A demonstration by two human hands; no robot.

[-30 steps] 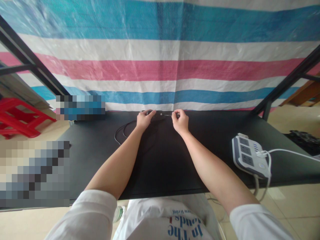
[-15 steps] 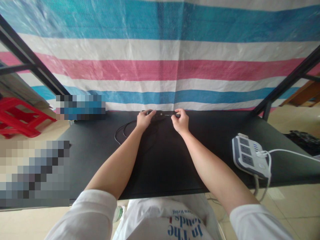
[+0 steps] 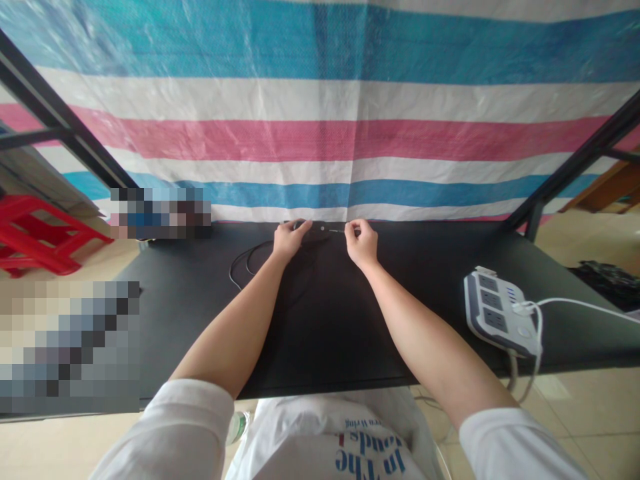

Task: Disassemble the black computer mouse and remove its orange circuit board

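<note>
My left hand is closed on a small black device near the back edge of the black table. A small pale round spot shows on the device; its exact kind is unclear. From under my left hand a thin black cable loops out to the left over the tabletop. My right hand pinches the dark handle of a screwdriver, mostly hidden by the fingers. The thin metal shaft of the screwdriver points left at the device's right end. Whether tip and device touch, I cannot tell.
A white and grey power strip with a plugged-in white cable sits on the right. Striped plastic sheeting hangs behind the table, between black frame posts. A red stool stands at far left. Blurred patches cover things on the left.
My right hand's fingers have shifted and curled around the screwdriver handle, covering more of it. My left hand and the device stay in place.
</note>
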